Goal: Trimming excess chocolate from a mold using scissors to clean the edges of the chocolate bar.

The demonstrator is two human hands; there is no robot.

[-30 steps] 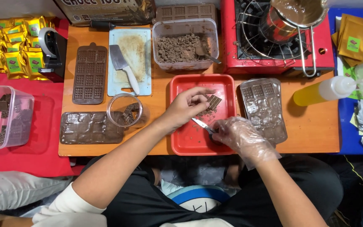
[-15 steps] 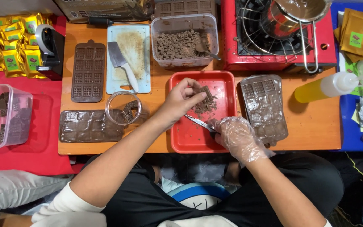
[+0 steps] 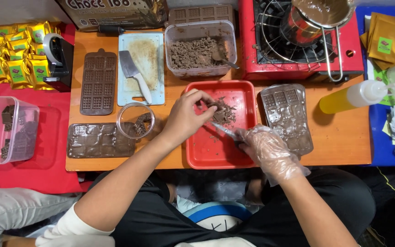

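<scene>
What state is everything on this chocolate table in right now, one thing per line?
Left hand: bare, pinching a chocolate piece over the red tray.
Right hand: gloved, gripping a small knife.
Cleaver: lying idle on the cutting board.
Clear tub: open, holding chopped chocolate.
Pot: on the stove, holding melted chocolate.
Clear mould: filled.
Brown mould: empty.

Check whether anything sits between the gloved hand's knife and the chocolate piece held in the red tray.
Nothing visible does. The right hand, in a clear glove, points a small knife at the chocolate piece pinched by the left hand over the red tray; only loose shavings lie around it.
</scene>
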